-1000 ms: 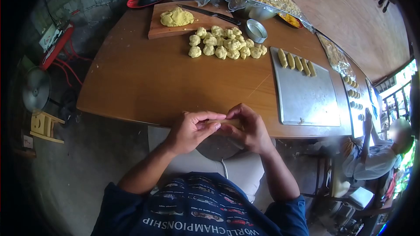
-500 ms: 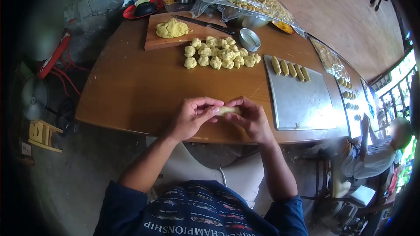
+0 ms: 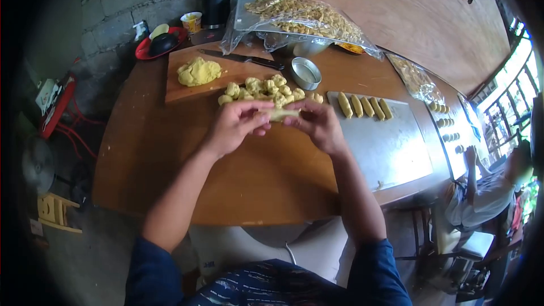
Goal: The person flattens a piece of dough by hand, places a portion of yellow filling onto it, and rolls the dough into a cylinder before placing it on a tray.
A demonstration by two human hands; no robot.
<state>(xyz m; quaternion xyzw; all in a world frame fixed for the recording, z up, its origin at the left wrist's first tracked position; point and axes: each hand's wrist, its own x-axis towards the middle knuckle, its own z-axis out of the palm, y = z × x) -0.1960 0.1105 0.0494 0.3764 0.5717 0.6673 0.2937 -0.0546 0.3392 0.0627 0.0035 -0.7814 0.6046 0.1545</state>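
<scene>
Table (image 3: 260, 181): brown wood, extending beneath and around the cutting board, my landmark throughout.

Plastic-covered tray (image 3: 309, 16): beyond the board and to its right, loaded with small pale pieces.

Metal tray (image 3: 391, 147): well right of the board, set nearer to me.

Cutting board (image 3: 181, 62): at the table's far left.

Left hand (image 3: 232, 130): nearer to me than the board and to its right; thumb and fingers closed on one end of the dough piece.

Right hand (image 3: 320, 127): farther right of the board; thumb and fingers pinching the other end.

Knife (image 3: 243, 58): lying across the board's far side.

Round tin (image 3: 306, 73): just right of the board.

Dough mound (image 3: 198, 72): on the board.

Cluster of dough balls (image 3: 255, 85): by the board's near right part, partly hidden by my fingers.

Dough rolls (image 3: 365, 106), five: right of the board, side by side on the metal tray.

Dough piece (image 3: 279, 114): right of the board and nearer to me, lengthwise between my two sets of fingertips, middle showing, both ends partly covered.

Change: I now have hands and piece farther in from the table's near edge. I judge it a shift in position with the two-ended hold kept; clearance above the wood, I cannot tell.
</scene>
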